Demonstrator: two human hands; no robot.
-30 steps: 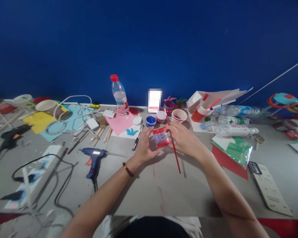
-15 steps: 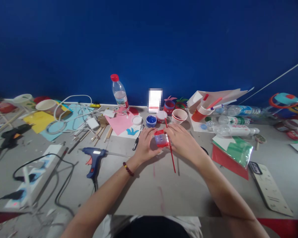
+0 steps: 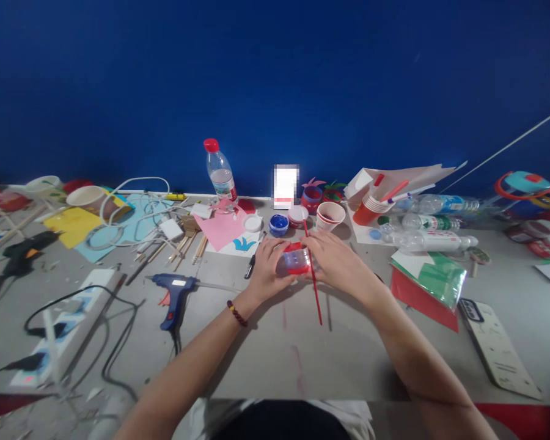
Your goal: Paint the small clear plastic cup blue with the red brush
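Note:
Between my hands is a small clear plastic piece (image 3: 297,259), painted red at its edges with a bluish-purple band in the middle. My left hand (image 3: 271,266) closes on its left side. My right hand (image 3: 333,260) grips its right side and also has a thin red paintbrush (image 3: 316,290) between the fingers, slanting down toward me. Just beyond the fingers stand an open jar of blue paint (image 3: 279,225), a second paint jar (image 3: 297,216) with a pale top, and a paper cup (image 3: 330,216) with dark reddish liquid.
To the left lie a blue glue gun (image 3: 173,296), a white power strip (image 3: 71,327) and sticks. A capped bottle (image 3: 220,171) and two painted pots with paper leaves (image 3: 312,194) stand at the back. Several plastic bottles (image 3: 433,240) and a phone (image 3: 499,348) are on the right.
Both hands and the plastic piece have shifted very slightly left, and the piece looks a little turned. The paintbrush has moved slightly with the right hand.

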